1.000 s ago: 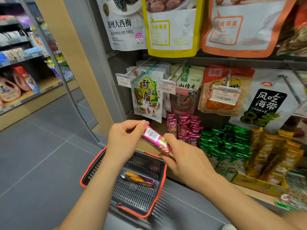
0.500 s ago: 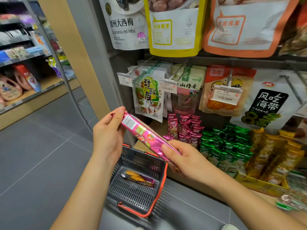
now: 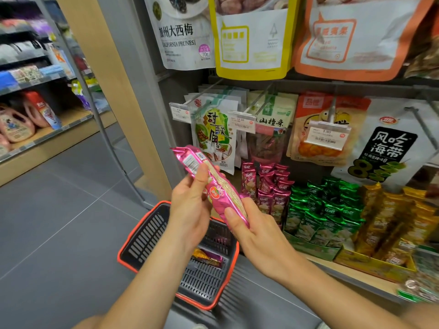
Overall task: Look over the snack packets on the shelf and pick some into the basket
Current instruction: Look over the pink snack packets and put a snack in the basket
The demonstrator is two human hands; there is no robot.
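A long pink snack packet [image 3: 215, 186] is held up in front of the shelf, its barcode end pointing up and left. My left hand [image 3: 192, 205] grips its upper half, thumb laid across it. Lower down, my right hand [image 3: 254, 224] pinches the bottom end. Below both hands a grey basket with an orange rim [image 3: 147, 236] sits on the floor. An orange and purple packet [image 3: 206, 257] lies inside it. On the shelf stand more pink packets [image 3: 268, 184], green packets [image 3: 325, 210] and yellow packets [image 3: 394, 219].
Hanging bags on pegs fill the rack above the shelf, among them a green and white bag [image 3: 213, 136] and a black and white seaweed bag [image 3: 387, 150]. A wooden post [image 3: 114, 91] stands at the left. Grey floor tiles [image 3: 59, 222] spread leftward to another shelf with bottles [image 3: 16, 124].
The packet has been raised and tilted more upright. My left hand shifted right onto its upper half, and my right hand moved up with its lower end.
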